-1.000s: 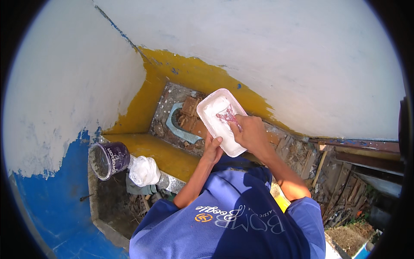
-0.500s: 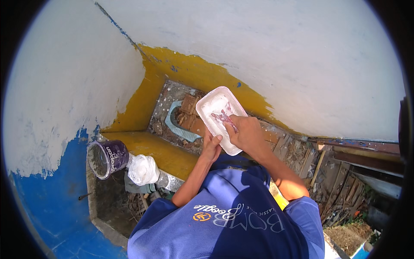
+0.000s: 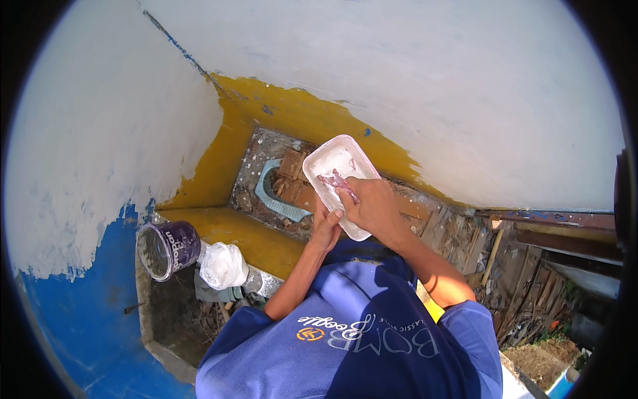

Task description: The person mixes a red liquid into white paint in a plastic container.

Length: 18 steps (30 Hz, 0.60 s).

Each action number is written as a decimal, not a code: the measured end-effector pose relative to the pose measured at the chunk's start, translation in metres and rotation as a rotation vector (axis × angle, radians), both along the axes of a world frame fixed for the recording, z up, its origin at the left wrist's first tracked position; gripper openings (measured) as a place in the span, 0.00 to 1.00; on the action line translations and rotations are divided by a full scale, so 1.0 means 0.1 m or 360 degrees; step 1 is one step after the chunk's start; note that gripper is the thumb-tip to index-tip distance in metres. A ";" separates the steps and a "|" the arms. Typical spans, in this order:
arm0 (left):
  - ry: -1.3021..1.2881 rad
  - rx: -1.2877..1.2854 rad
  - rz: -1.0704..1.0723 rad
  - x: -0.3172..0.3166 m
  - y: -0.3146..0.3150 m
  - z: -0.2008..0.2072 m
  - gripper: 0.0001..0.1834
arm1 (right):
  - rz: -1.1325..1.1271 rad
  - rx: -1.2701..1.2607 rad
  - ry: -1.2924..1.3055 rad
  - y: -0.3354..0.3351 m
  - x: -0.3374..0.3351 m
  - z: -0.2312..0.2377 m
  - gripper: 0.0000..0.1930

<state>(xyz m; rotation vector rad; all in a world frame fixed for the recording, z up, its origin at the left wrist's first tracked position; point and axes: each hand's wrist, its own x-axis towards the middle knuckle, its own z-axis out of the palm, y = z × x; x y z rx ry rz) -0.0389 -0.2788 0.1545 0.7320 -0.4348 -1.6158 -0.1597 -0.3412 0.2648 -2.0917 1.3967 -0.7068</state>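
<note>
A shallow white rectangular tray (image 3: 357, 158) with rounded corners is held tilted in front of me, white paste or paint coating its inside. My left hand (image 3: 325, 227) grips its lower left edge, thumb over the rim and the other fingers mostly hidden underneath. Inside the tray, my right hand (image 3: 371, 203) is closed around a small reddish tool (image 3: 341, 184) smeared with white. Its free end touches the coated bottom; its exact kind cannot be made out.
A squat toilet (image 3: 271, 193) with wooden pieces lies beyond the tray. A dark purple bucket (image 3: 179, 246) and a white plastic bag (image 3: 223, 266) rest on a ledge at the left. Part-whitened walls (image 3: 452, 100) close in ahead; planks (image 3: 525, 286) and debris lie right.
The tool in my right hand has shifted slightly left and down within the tray. My left hand keeps its hold on the tray, which has barely moved.
</note>
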 end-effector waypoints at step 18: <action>0.0002 -0.0096 0.0041 -0.09 -0.03 0.08 0.50 | -0.0059 -0.0237 0.0210 -0.16 -0.27 -0.09 0.10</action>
